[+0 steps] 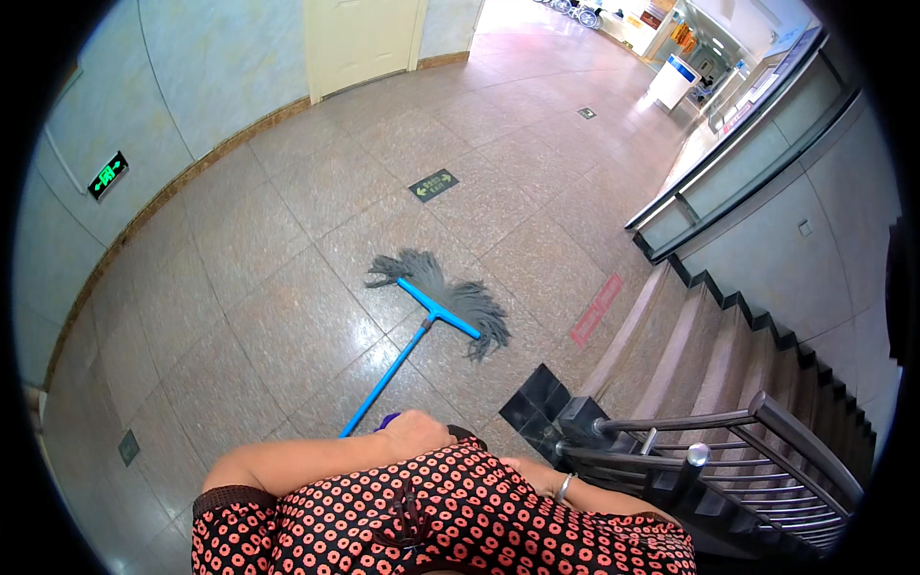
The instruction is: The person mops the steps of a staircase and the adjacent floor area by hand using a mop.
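A mop lies with its grey string head point(436, 278) spread on the tiled floor, fixed to a blue crossbar point(436, 314). Its blue handle point(385, 383) slants toward me and disappears behind my left forearm. My left hand point(420, 431) is closed in front of my body, knuckles up; its fingertips and what they hold are hidden. A bit of something purple point(388, 420) shows beside it. My right hand point(522, 467) is close to my waist, mostly covered by my patterned garment point(383, 508), so its fingers cannot be seen. A bracelet point(563, 487) circles that wrist.
Stairs point(671, 335) drop away on the right, beside a metal handrail point(690, 420) and a dark floor tile patch point(539, 407). A red strip point(596, 309) marks the floor near the top step. Left is a wall point(220, 77) with a door point(364, 43); a white counter point(674, 81) stands far off.
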`<state>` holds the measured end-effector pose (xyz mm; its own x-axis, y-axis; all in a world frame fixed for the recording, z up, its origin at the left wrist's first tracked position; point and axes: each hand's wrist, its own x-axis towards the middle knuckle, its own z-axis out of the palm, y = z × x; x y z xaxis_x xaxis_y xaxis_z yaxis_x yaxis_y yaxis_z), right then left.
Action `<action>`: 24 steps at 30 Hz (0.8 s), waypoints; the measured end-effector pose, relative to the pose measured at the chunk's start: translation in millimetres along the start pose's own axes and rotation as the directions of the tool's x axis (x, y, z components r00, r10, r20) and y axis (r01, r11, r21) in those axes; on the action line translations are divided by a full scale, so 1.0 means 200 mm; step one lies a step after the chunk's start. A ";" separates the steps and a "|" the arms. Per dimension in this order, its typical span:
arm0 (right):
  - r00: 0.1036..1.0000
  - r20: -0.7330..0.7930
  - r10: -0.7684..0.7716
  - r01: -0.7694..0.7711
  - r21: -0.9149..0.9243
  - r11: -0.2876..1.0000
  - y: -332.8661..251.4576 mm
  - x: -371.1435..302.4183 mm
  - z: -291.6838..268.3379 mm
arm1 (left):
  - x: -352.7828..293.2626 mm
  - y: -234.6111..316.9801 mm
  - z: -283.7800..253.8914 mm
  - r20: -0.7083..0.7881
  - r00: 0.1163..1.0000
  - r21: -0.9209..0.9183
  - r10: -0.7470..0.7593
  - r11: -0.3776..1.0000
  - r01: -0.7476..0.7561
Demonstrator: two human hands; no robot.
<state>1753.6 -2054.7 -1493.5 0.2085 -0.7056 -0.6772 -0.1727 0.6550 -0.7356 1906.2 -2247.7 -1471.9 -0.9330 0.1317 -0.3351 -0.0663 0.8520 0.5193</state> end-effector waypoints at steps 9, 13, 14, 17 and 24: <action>0.941 0.273 0.201 -0.339 0.713 0.614 0.02 -0.14 0.04 | 0.07 -0.06 -0.01 0.135 0.990 -0.152 0.033 0.988 -0.012; 0.994 -0.041 0.099 -0.091 0.154 0.984 -0.06 -0.14 -0.03 | 0.10 -0.12 -0.07 0.166 0.977 -0.378 0.136 0.924 -0.065; 0.986 -0.106 0.132 -0.107 0.217 0.970 -0.02 -0.11 -0.04 | 0.13 -0.17 -0.04 0.194 0.966 -0.462 0.171 0.884 -0.064; 0.945 -0.244 0.218 -0.122 0.356 0.927 -0.02 -0.02 -0.07 | 0.18 -0.18 -0.01 0.232 0.959 -0.469 0.161 0.882 -0.034; 0.984 -0.085 0.155 -0.086 0.537 0.839 -0.04 0.03 -0.06 | 0.35 -0.13 0.02 0.186 0.957 -0.390 0.222 0.911 -0.136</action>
<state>1744.0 -2068.3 -1491.9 0.0968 -0.6157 -0.7820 0.3543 0.7555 -0.5510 1843.3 -2258.2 -1512.5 -0.8419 0.4095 -0.3514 -0.0716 0.5606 0.8250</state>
